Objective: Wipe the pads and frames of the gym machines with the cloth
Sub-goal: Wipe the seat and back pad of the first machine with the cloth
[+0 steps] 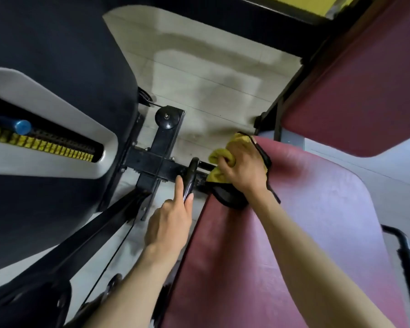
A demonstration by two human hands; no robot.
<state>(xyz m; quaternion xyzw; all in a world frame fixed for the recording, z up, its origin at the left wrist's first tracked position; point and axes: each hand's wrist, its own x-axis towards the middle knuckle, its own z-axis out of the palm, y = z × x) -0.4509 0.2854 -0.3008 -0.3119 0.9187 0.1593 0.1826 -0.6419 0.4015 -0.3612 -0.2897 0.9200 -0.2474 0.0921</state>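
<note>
The right hand (244,166) had its fingers curled round a crumpled yellow cloth (220,157). It pressed the cloth against the black metal frame bar (152,163), just at the front end of the maroon vinyl seat pad (294,233). The left hand (168,218) pinched a slim, curved black handle (191,174) just beside the cloth, with the index finger laid straight along one side and another fingertip on the other.

Past the handle, the frame bar crossed an upright black bracket carrying a round black pulley wheel (167,118), and a thin black cable (118,247) ran down along the left forearm. Further left, a white shroud (57,100) framed a black weight stack with yellow labels (45,144), with a blue-capped selector pin (21,127) set in it. A second maroon pad (365,79) stood at the upper right, above a pale tiled floor (199,79).
</note>
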